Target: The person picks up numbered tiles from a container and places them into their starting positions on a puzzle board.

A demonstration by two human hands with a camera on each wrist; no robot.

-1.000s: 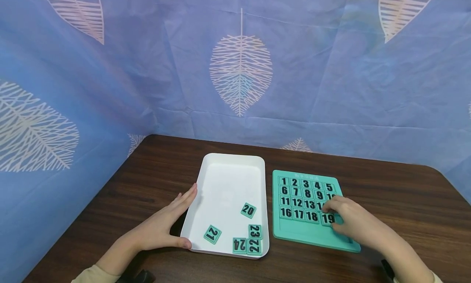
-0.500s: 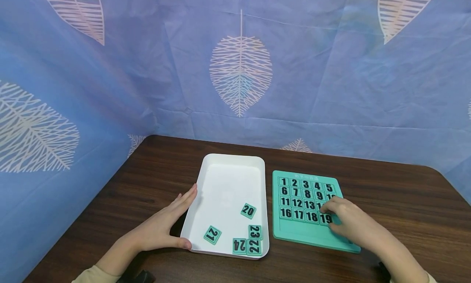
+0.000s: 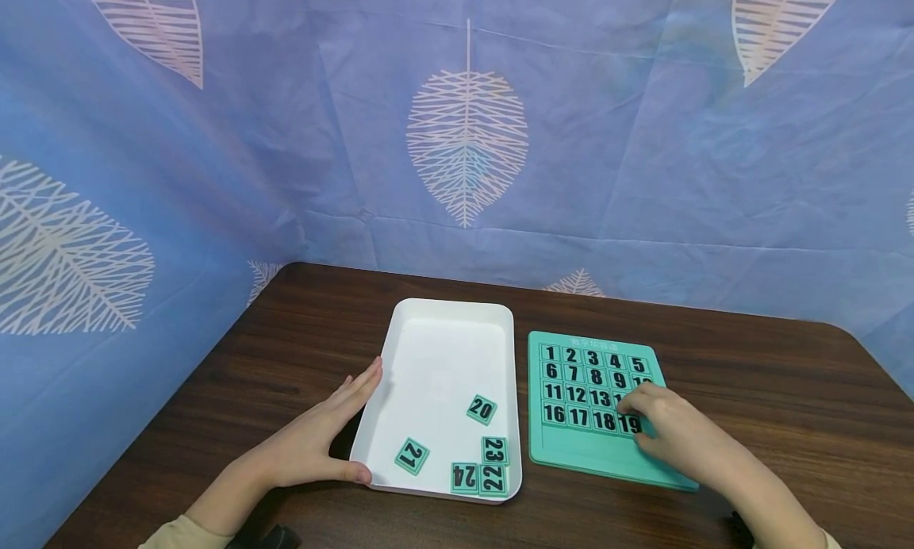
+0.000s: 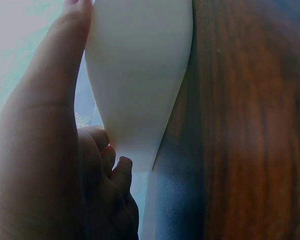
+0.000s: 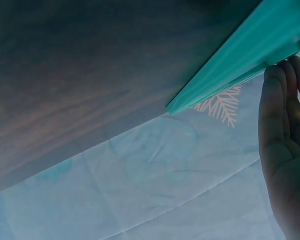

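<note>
In the head view my left hand (image 3: 321, 438) rests on the left side of a white tray (image 3: 435, 351), fingers straight and thumb at the near corner. The left wrist view shows the tray's outer wall (image 4: 140, 65) beside the thumb and fingers. My right hand (image 3: 685, 438) is over a green number puzzle board (image 3: 585, 450), pinching the number tile 19 (image 3: 630, 424) between thumb and fingers, close beside tile 18 (image 3: 604, 421). Rows from 1 to 18 fill the upper board, some partly hidden by the hand. The right wrist view shows the fingers at the board's edge (image 5: 230, 70).
Inside the tray lie loose tiles: 20 (image 3: 481, 409), 21 (image 3: 412, 456), 23 (image 3: 495, 451), 24 (image 3: 465, 477) and 22 (image 3: 493, 479). A dark wooden table (image 3: 314, 319) carries everything. Blue leaf-patterned cloth (image 3: 607, 136) hangs behind it.
My right hand has moved slightly left, bringing tile 19 from a gap beside tile 18 to close against it and straighter in line. The left hand and tray stay put.
</note>
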